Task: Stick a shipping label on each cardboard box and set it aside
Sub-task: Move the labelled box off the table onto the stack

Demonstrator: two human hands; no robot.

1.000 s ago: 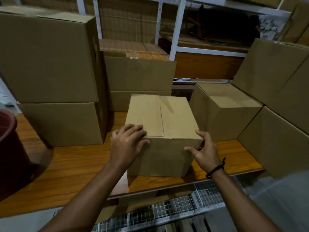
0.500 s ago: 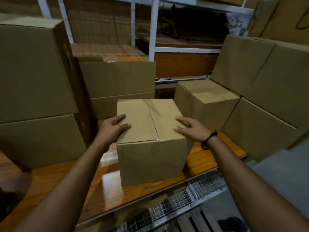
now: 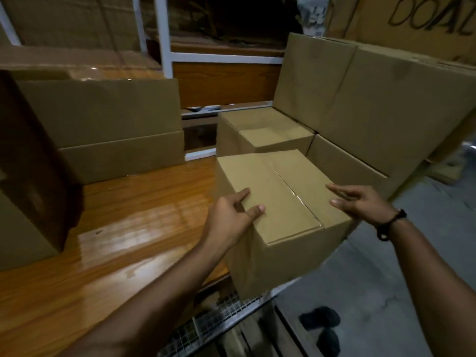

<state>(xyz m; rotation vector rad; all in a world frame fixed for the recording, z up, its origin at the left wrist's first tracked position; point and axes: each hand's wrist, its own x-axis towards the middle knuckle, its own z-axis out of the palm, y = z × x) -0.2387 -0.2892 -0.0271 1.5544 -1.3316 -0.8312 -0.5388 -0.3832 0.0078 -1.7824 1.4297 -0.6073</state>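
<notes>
Pretty dim in here, warm yellowish light from somewhere overhead, and it leaves a big shiny glare patch on the wooden tabletop (image 3: 123, 228). The left stack of boxes (image 3: 33, 176) is sunk in shadow and the shelf recess (image 3: 231, 19) is nearly black. Wide-angle lens bends the edges, and the cardboard box (image 3: 278, 191) looks soft with motion blur.

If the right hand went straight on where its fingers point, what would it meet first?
Likely the top of the cardboard box: the right hand points its fingers left across it toward the taped seam. Contact is unclear.
</notes>
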